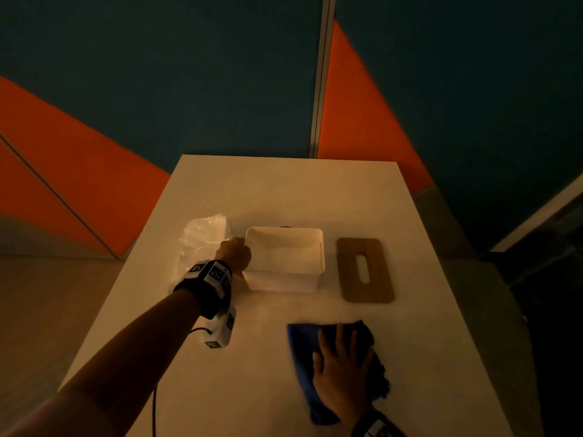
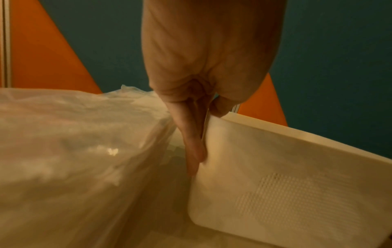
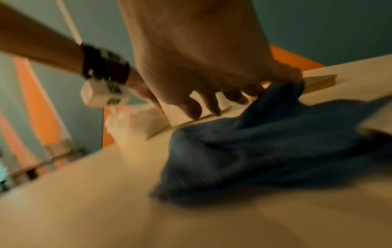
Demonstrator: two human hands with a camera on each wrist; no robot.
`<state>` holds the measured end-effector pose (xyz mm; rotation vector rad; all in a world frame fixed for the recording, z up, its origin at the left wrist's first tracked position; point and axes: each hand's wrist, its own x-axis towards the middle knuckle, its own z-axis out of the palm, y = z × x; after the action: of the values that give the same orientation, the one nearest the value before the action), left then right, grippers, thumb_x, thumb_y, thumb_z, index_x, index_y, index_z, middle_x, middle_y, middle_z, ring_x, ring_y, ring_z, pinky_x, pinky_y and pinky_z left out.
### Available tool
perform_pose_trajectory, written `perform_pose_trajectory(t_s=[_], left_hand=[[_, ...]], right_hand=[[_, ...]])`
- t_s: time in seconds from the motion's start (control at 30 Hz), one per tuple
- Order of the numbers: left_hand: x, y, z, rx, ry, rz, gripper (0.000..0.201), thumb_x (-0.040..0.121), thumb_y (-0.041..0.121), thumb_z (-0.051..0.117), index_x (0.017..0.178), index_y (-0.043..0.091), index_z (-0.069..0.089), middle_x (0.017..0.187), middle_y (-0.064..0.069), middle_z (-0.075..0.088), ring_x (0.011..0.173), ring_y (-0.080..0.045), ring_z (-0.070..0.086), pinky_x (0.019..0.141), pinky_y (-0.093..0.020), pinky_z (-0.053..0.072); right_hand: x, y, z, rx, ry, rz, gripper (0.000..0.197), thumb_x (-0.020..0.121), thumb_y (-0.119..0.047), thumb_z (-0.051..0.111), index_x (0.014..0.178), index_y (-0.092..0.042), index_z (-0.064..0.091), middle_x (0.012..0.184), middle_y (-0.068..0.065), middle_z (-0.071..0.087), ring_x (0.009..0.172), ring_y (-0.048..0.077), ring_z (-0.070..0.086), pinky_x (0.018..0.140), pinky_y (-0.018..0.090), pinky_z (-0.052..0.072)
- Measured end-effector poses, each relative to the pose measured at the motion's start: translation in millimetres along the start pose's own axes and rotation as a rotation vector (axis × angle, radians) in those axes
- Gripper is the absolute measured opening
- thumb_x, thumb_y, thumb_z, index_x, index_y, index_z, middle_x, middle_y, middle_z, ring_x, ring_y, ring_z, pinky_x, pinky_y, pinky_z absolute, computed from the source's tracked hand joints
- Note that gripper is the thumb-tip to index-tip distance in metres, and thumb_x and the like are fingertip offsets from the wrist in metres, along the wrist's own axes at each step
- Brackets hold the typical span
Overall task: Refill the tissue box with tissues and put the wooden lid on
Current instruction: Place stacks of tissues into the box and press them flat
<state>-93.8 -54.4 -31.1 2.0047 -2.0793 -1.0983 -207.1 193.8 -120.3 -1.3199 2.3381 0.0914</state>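
Here the left hand (image 1: 235, 255) pinches the open tissue box (image 1: 285, 263) by its left wall at mid-frame; lower right, the right hand (image 1: 342, 367) lies flat, fingers spread, on a blue cloth (image 1: 301, 345).

Your head camera looks down from high up at the whole worktop (image 1: 284, 190). Your left wrist camera sits very close to the white box (image 2: 286, 167). Your right wrist camera looks low over the blue cloth (image 3: 275, 142), and sees that box too.
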Motion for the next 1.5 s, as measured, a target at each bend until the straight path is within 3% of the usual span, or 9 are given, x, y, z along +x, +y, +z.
perform_pose_trajectory(t_s=[0.1,0.33,0.53,0.63,0.77,0.87,1.1,1.23,1.5], left_hand=[[7.2,-5.4,4.4,0.055,-0.005,0.037,0.034,0.095,0.015,0.033,0.120,0.000,0.052,0.127,-0.024,0.053,0.112,-0.041,0.054,0.094,-0.041,0.049],[-2.3,-7.0,4.1,0.152,-0.004,0.129,0.036,0.097,0.024,0.036,0.115,-0.001,0.055,0.117,-0.024,0.062,0.104,-0.040,0.060,0.091,-0.045,0.051],[-37.1,-37.1,-11.4,0.305,0.228,0.241,0.050,0.088,0.046,0.052,0.129,0.018,0.046,0.128,-0.009,0.053,0.111,-0.028,0.055,0.084,-0.044,0.053],[-57.1,-64.8,-18.5,0.434,0.216,0.134,0.069,0.079,0.052,0.063,0.134,0.018,0.039,0.137,-0.008,0.039,0.121,-0.027,0.043,0.083,-0.041,0.053],[-64.6,-87.6,-16.9,0.502,0.205,0.121,0.057,0.084,0.049,0.058,0.132,0.021,0.047,0.137,-0.003,0.046,0.122,-0.022,0.044,0.085,-0.036,0.050],[-69.7,-90.2,-18.6,0.407,0.281,0.139,0.027,0.092,0.033,0.049,0.112,0.022,0.065,0.115,-0.004,0.066,0.101,-0.025,0.061,0.076,-0.035,0.051],[-65.1,-110.6,-51.4,-0.237,0.474,0.054,0.022,0.088,0.031,0.060,0.085,0.013,0.073,0.084,-0.009,0.074,0.079,-0.029,0.069,0.068,-0.031,0.053],[-56.8,-130.3,-80.4,-0.657,0.339,-0.029,0.023,0.086,0.035,0.063,0.084,0.015,0.073,0.083,-0.011,0.073,0.074,-0.022,0.068,0.059,-0.029,0.053],[-37.2,-150.4,-93.7,-0.666,0.200,0.019,0.022,0.085,0.037,0.064,0.090,0.017,0.074,0.084,-0.001,0.074,0.073,-0.016,0.067,0.052,-0.023,0.047]], right_hand=[[2.0,2.4,19.6,0.064,-0.010,-0.040,0.066,0.092,-0.059,0.003,0.125,-0.025,0.049,0.121,0.021,0.066,0.118,0.045,0.041,0.114,0.059,-0.009],[2.3,-2.2,27.3,0.027,-0.031,-0.118,0.074,0.089,-0.062,-0.001,0.129,-0.018,0.043,0.124,0.028,0.062,0.122,0.042,0.035,0.117,0.054,-0.014],[-3.3,-6.0,2.6,-0.152,-0.002,-0.151,0.088,0.091,-0.063,0.002,0.112,-0.015,0.073,0.118,0.028,0.065,0.115,0.045,0.058,0.115,0.056,-0.018],[-12.0,-23.3,-46.2,-0.097,-0.048,-0.144,0.058,0.096,-0.056,0.024,0.138,-0.023,0.047,0.148,0.010,0.043,0.137,0.030,0.039,0.117,0.048,0.008],[-11.3,-57.0,-112.7,0.193,0.014,-0.354,0.033,0.094,-0.046,0.041,0.112,-0.025,0.059,0.119,-0.002,0.064,0.111,0.021,0.060,0.090,0.031,0.047],[4.0,-92.1,-161.7,0.255,0.051,-0.469,0.026,0.091,-0.044,0.049,0.104,-0.027,0.065,0.109,-0.003,0.069,0.104,0.021,0.063,0.085,0.031,0.050],[73.2,-171.7,-206.1,0.125,0.001,-0.584,0.023,0.091,-0.031,0.049,0.106,-0.026,0.066,0.118,0.008,0.065,0.108,0.029,0.060,0.091,0.038,0.050],[100.6,-213.5,-203.6,-0.093,-0.079,-0.625,0.028,0.092,-0.029,0.049,0.116,-0.028,0.064,0.131,0.008,0.055,0.116,0.028,0.055,0.097,0.038,0.046],[143.2,-285.8,-197.6,-0.243,-0.038,-0.682,0.055,0.089,-0.015,0.055,0.139,-0.028,0.036,0.128,0.012,0.056,0.108,0.032,0.061,0.085,0.039,0.049]])
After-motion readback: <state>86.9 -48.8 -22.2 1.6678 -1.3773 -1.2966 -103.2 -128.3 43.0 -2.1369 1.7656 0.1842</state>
